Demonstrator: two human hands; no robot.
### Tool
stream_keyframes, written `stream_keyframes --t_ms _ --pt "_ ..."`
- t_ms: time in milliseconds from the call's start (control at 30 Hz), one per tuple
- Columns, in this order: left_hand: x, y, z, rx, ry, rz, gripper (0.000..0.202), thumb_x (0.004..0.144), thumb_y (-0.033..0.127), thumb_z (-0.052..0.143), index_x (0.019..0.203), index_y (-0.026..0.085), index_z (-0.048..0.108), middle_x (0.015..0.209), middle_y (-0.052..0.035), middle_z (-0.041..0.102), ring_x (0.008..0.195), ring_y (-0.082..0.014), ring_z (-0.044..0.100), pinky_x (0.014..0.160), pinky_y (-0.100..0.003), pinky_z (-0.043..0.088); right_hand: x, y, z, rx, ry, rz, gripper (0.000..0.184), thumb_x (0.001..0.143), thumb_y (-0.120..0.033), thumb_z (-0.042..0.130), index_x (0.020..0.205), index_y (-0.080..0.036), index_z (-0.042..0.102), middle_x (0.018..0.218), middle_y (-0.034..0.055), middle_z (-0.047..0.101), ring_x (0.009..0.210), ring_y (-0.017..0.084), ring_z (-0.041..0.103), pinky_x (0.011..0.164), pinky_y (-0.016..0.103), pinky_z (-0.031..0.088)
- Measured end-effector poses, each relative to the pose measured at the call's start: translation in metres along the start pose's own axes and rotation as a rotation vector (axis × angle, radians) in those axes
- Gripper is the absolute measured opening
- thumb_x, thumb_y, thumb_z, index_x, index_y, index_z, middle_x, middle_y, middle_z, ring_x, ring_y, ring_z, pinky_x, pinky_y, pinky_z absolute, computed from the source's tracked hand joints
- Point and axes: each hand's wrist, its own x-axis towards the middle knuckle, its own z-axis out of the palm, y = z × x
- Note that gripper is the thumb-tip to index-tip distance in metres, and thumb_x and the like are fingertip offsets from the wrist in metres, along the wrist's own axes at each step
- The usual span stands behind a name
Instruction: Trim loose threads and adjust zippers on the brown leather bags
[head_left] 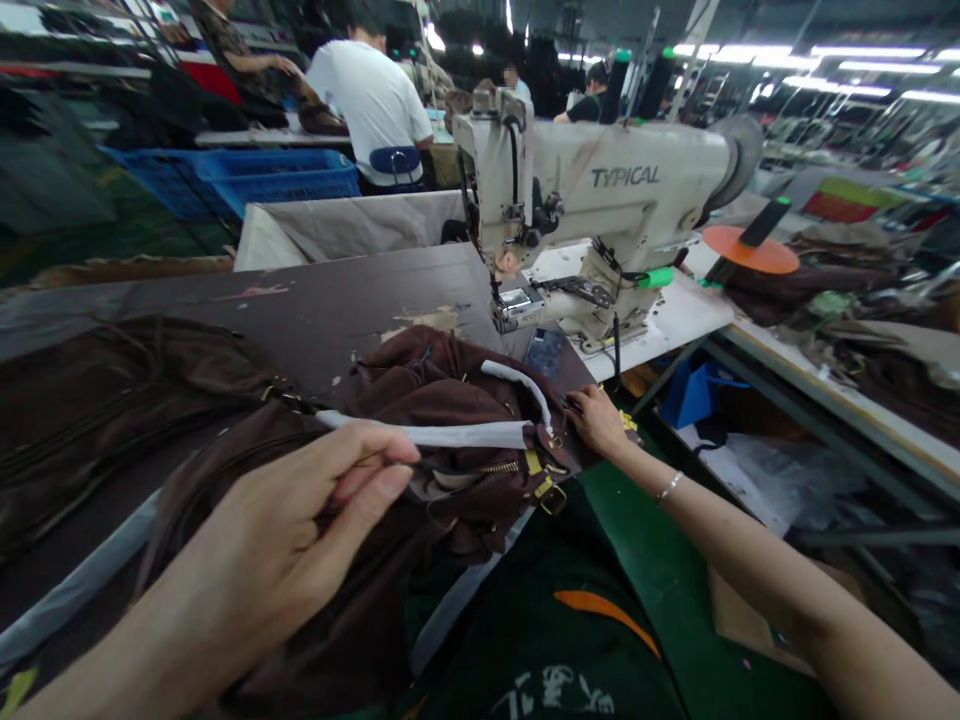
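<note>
A brown bag (442,400) with a brass zip and gold hardware lies at the near edge of a dark worn table (315,300). A white strip of tape (450,434) runs across it. My left hand (292,540) is closed in a pinch on the left part of that white strip, close to the camera. My right hand (596,420) is closed on the bag's right end, where the strip loops over beside the gold buckle. The strip is stretched between the two hands.
A cream sewing machine (600,200) stands beyond the bag on a white bed (675,315). More brown bag material (112,390) lies at the left. Blue crates (247,180) and a seated person in a white shirt (371,95) are behind. An orange thread stand (750,250) is at the right.
</note>
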Motion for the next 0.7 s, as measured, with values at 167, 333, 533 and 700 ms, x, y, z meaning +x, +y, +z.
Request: stream_keyframes --t_ms 167,333,533,700 --pt "0.019 0.000 0.024 0.289 -0.224 0.093 0.028 0.091 0.038 0.052 0.115 0.025 0.057 0.114 -0.0042 0.063 0.101 -0.0228 0.058 0.087 -0.032 0.042 -0.002 -0.003 0.003 -0.068 0.022 0.004 0.028 0.094 -0.018 0.043 0.108 -0.012 0.066 0.114 0.0194 0.061 0.110 0.027 0.053 0.091 0.033 0.037" --pt "0.033 0.002 0.026 0.261 -0.312 0.096 0.023 0.090 0.040 0.052 0.097 0.024 0.066 0.096 -0.0025 0.066 0.085 -0.0184 0.060 0.072 -0.026 0.042 -0.016 -0.011 -0.025 -0.001 0.080 0.006 0.036 0.100 -0.031 0.031 0.114 -0.017 0.061 0.097 0.0105 0.068 0.090 0.022 0.062 0.077 0.028 0.042" --pt "0.044 0.011 0.024 0.077 -0.329 0.064 0.018 0.088 0.034 0.056 0.080 0.020 0.065 0.076 0.0001 0.063 0.068 -0.0131 0.056 0.060 -0.021 0.038 -0.076 -0.062 -0.090 0.205 0.140 -0.237 0.038 0.100 -0.042 0.031 0.128 -0.029 0.053 0.109 0.0046 0.064 0.095 0.019 0.061 0.080 0.027 0.042" --pt "0.044 0.020 0.027 -0.223 -0.227 -0.025 0.011 0.081 0.028 0.066 0.078 0.017 0.067 0.070 -0.0014 0.062 0.064 -0.0148 0.055 0.056 -0.022 0.037 -0.114 -0.106 -0.118 0.186 0.048 -0.423 0.031 0.094 -0.047 0.047 0.113 -0.025 0.056 0.100 0.0048 0.066 0.081 0.018 0.062 0.070 0.028 0.039"
